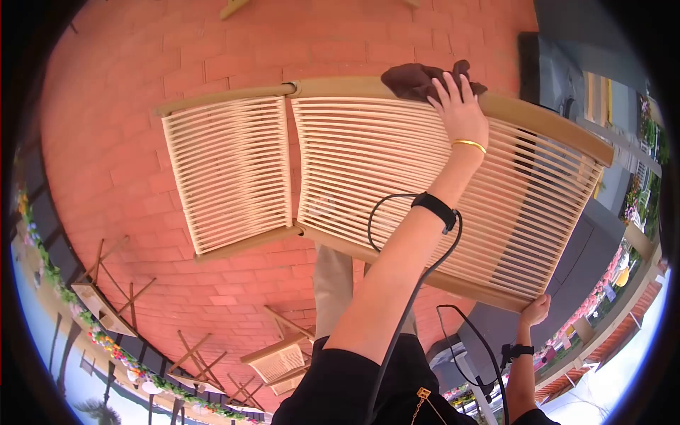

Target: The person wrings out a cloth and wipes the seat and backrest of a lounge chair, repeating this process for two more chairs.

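A folding wooden chair point(333, 86) with a slatted or corded cream seat and back lies across the view in front of me. On its far side rail, my left hand point(464, 117) presses a dark brown cloth point(411, 79) with bent fingers; part of the cloth bunches out beyond them. Low on the right, my right hand point(536, 310) is closed around the near corner of the chair's frame. A yellow bangle point(469, 145) circles my left wrist, and a black strap point(434, 211) with a cable sits on that forearm.
Reddish brick paving point(234, 42) lies beneath. More wooden folding chairs or stools point(280, 361) stand at the lower left. A dark grey block-like surface point(567, 248) is to the right. Black cables point(418, 290) hang along both arms. Flowers point(117, 347) line a dark railing behind.
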Demonstrator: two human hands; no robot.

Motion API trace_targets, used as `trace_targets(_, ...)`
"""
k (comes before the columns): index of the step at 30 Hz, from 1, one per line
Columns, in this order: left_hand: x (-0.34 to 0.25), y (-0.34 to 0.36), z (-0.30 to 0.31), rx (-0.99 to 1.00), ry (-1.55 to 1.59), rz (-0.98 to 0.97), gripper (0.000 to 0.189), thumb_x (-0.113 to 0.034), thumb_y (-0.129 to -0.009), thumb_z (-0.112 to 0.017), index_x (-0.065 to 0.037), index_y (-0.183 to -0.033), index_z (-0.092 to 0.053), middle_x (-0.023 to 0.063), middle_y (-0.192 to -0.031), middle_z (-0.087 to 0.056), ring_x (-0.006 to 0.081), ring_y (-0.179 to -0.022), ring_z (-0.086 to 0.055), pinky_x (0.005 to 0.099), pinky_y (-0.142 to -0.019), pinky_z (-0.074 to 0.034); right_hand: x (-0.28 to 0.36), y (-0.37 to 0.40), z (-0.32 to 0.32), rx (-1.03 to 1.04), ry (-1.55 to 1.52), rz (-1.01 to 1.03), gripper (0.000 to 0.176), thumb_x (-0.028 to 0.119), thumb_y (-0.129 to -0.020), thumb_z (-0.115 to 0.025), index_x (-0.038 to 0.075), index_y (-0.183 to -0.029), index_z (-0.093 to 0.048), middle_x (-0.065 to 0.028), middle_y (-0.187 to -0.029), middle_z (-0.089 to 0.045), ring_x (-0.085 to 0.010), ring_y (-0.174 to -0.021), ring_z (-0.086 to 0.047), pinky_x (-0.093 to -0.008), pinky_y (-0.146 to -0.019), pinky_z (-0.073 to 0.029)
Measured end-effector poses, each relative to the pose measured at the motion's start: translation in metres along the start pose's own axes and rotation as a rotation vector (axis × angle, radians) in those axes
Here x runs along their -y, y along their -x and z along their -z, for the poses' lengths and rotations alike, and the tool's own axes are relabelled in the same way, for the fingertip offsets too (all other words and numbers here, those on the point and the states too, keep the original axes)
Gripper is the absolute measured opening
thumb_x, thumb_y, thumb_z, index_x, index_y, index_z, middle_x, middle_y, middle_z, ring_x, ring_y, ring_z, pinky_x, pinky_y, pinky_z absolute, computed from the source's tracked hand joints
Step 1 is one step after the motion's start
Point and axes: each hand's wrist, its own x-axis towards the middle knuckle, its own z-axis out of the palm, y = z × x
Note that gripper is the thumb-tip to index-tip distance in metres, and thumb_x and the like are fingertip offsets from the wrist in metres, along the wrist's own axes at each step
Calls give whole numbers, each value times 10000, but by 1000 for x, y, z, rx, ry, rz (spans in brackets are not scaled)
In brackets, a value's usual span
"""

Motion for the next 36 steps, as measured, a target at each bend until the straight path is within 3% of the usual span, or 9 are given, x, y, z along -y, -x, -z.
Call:
trace_targets(5, -149, 91, -32, 342, 403, -287, 332, -197, -874, -459, 2, -1131, -529, 198, -1274, -429, 335, -1230, -338, 485, -1002, -285, 6, 0, 2, -4, 6, -9, 306, 278, -852, -350, 65, -748, -545, -179, -679, -573, -393, -606, -531, -480, -549, -395)
trace_targets(6, -163, 110, -37, 759, 469, -248, 286, -213, -890, -437, -13, -1040, -577, 185, -1228, -483, 317, -1197, -387, 472, -977, -323, 9, 1, 4, 8, 35, -13, 310, 284, -852, -348, 68, -745, -543, -179, -677, -573, -395, -603, -532, -481, -542, -397)
trace_targets(8, -163, 130, -3, 996, 586, -41, 290, -243, -899, -421, -13, -904, -599, 205, -938, -610, 365, -919, -563, 430, -806, -449, 9, 0, 0, -11, 47, -6, 318, 306, -852, -346, 78, -740, -538, -175, -667, -575, -399, -596, -537, -488, -523, -401)
trace_targets(15, 32, 177, 128, 689, 449, 243, 334, -299, -917, -393, -6, -939, -552, 218, -773, -583, 376, -749, -561, 409, -677, -434, 12, -1, 0, 80, -40, -19, 306, 305, -861, -348, 97, -761, -549, -147, -727, -602, -389, -661, -559, -490, -537, -412)
trace_targets(21, 211, 135, 272, 709, 54, 172, 476, -400, -930, -373, -36, -1230, -441, 131, -1065, -555, 263, -937, -548, 300, -928, -398, 4, -1, -9, 31, -63, -2, 302, 330, -879, -347, 125, -825, -562, -143, -756, -604, -379, -676, -566, -488, -549, -422)
trace_targets(22, 207, 112, 306, 885, 230, 580, 502, -394, -927, -388, -21, -1263, -405, 124, -1076, -544, 224, -943, -557, 284, -832, -465, 7, -1, -6, 74, -53, -28, 308, 329, -882, -344, 119, -850, -566, -143, -783, -606, -370, -716, -567, -482, -578, -428)
trace_targets(26, 324, 84, 385, 372, -416, 337, 495, -350, -872, -493, 37, -1180, -466, 213, -1040, -582, 294, -965, -574, 353, -778, -477, 10, -3, -6, 88, -51, -8, 315, 313, -893, -377, 72, -987, -557, -151, -969, -589, -338, -918, -540, -451, -729, -429)
trace_targets(30, 359, 79, 443, 80, -389, 590, 410, -284, -832, -529, 21, -1105, -513, 248, -1100, -524, 380, -1041, -496, 423, -896, -397, 101, 78, 22, -81, -148, 457, 333, 171, -876, -490, 3, -1163, -465, -177, -1185, -470, -339, -1105, -423, -423, -900, -359)
trace_targets(36, 405, 115, 484, 290, -463, 675, 618, -343, -800, -570, 77, -1215, -386, 304, -1211, -422, 385, -1158, -412, 402, -958, -356, 344, 297, 1, 491, -846, 449, 401, 145, -857, -504, 36, -1238, -439, -195, -1293, -380, -352, -1183, -378, -388, -982, -319)
